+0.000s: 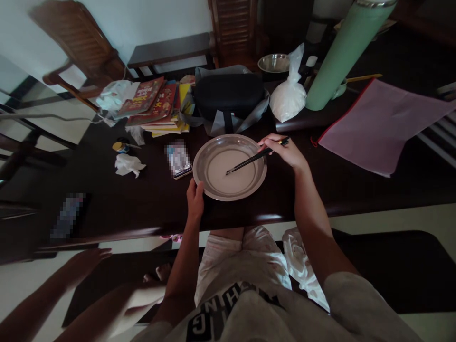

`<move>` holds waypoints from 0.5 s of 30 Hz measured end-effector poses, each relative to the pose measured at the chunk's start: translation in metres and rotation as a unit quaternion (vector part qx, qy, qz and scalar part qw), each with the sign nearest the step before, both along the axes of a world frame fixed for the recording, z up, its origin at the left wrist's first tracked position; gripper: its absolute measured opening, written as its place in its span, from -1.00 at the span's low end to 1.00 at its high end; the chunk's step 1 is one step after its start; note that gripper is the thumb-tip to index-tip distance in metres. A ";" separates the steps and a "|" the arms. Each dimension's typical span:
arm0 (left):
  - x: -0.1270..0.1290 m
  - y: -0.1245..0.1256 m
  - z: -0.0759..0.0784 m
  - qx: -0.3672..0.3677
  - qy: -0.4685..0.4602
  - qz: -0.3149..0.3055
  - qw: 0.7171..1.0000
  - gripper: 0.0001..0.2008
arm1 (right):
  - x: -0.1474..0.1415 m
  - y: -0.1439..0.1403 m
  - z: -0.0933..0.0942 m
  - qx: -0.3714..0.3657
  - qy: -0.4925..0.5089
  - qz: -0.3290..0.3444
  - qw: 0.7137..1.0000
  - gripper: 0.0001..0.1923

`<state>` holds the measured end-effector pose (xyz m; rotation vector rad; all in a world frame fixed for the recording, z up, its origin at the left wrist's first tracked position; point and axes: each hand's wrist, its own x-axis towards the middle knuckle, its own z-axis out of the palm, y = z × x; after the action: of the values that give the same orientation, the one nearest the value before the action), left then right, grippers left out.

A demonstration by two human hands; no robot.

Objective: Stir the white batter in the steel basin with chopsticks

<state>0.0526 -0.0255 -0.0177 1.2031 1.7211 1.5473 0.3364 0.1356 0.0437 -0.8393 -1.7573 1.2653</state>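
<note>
While the left hand (195, 197) pinches the steel plate (210, 191) rim, the right hand (288, 151) grips chopsticks (253, 159); thin batter, probably, likely sloshes: rigid, slippery plate, best steadied at rim

Dark table (356, 185): metal plate (213, 190), books (156, 107), pink folder (381, 126).

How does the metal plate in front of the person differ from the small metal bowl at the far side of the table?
The metal plate is wide and shallow; the metal bowl looks smaller and deeper. The plate holds whitish liquid, with chopsticks dipped in it; the bowl's contents cannot be seen. The left hand grips the plate; nobody touches the bowl. Both are round and shiny.
</note>
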 end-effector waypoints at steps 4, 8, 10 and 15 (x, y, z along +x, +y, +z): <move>0.000 0.000 0.001 -0.005 0.001 0.002 1.000 -0.70 | 0.002 0.000 0.001 0.011 0.016 -0.041 0.999 -0.63; 0.001 0.000 0.002 -0.005 0.003 0.005 1.000 -0.69 | 0.004 0.000 0.002 0.005 0.020 -0.052 0.998 -0.61; 0.001 0.000 0.002 -0.009 0.003 0.003 1.000 -0.69 | 0.001 -0.001 0.002 0.000 0.012 -0.020 1.000 -0.62; -0.001 0.000 0.000 -0.010 0.005 -0.001 1.000 -0.68 | -0.001 0.000 0.003 0.011 0.021 -0.026 0.999 -0.65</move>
<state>0.0519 -0.0257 -0.0175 1.2033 1.7377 1.5215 0.3349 0.1355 0.0469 -0.8345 -1.7028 1.2200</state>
